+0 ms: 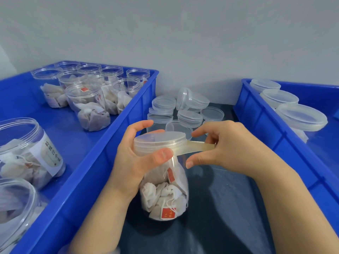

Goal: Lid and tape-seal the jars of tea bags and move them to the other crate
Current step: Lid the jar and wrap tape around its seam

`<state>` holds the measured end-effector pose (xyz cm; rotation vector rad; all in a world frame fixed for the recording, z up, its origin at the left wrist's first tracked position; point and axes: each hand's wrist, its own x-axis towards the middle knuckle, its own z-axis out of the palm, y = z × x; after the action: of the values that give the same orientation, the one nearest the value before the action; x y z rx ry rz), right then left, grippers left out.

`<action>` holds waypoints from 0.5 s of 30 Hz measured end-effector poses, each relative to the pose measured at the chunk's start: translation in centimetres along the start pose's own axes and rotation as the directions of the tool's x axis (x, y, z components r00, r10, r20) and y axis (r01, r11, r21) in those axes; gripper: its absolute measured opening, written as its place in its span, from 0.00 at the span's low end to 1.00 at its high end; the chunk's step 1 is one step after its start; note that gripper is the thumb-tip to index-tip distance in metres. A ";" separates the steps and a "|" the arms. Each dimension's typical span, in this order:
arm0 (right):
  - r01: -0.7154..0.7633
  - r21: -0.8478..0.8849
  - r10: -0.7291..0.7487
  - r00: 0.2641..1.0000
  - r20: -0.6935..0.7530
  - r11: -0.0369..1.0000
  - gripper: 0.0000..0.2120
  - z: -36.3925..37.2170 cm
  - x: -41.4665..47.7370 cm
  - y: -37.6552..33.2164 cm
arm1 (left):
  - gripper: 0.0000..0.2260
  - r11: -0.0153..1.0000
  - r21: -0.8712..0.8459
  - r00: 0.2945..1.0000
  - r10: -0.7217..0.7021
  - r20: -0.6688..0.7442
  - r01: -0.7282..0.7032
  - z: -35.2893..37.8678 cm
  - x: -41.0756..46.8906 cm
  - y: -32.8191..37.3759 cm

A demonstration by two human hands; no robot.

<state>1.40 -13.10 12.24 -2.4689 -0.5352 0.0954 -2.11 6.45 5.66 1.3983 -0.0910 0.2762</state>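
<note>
Head view: lidded jar held between left crate and right crate; neck gripped by left hand, thumb pressed on tape. Tape pinched taut by right hand, stretched from lid rim.

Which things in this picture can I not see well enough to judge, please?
Head view:
- Source of the tape strip: it ends inside the right grip, which hides the rest.
- Left side of the held jar: covered by the left grip.
- Label on a jar in the left crate: print too blurred to read.
- Jars in the right crate: its wall hides nearly all below the lids.
</note>
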 end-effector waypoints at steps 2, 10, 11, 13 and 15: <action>-0.037 -0.003 0.038 0.998 0.059 0.999 0.42 0.3 0.2 0.3 | 0.43 1.000 -0.009 0.999 -0.026 0.041 0.026 -0.1 0.0 0.0; -0.016 0.116 -0.029 0.927 0.375 0.993 0.32 -1.0 -0.4 1.3 | 0.42 0.991 -0.089 0.986 -0.087 0.145 0.100 -0.3 0.0 0.1; 0.000 0.209 -0.083 0.918 0.388 0.978 0.28 -1.3 -0.5 1.5 | 0.44 0.986 -0.122 0.986 -0.095 0.136 0.112 -0.4 0.0 0.2; 0.014 0.340 -0.139 0.927 0.347 0.940 0.23 -2.0 -0.8 1.7 | 0.46 0.978 -0.173 0.988 -0.096 0.122 0.116 -0.7 0.1 0.5; 0.025 0.334 -0.133 0.943 0.305 0.942 0.18 -2.2 -0.9 1.6 | 0.46 0.980 -0.166 0.987 -0.091 0.134 0.113 -0.6 0.0 0.6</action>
<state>1.60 -15.84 13.04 -2.1113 -0.6972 0.5239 -2.33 7.10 6.14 1.2419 -0.1433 0.0917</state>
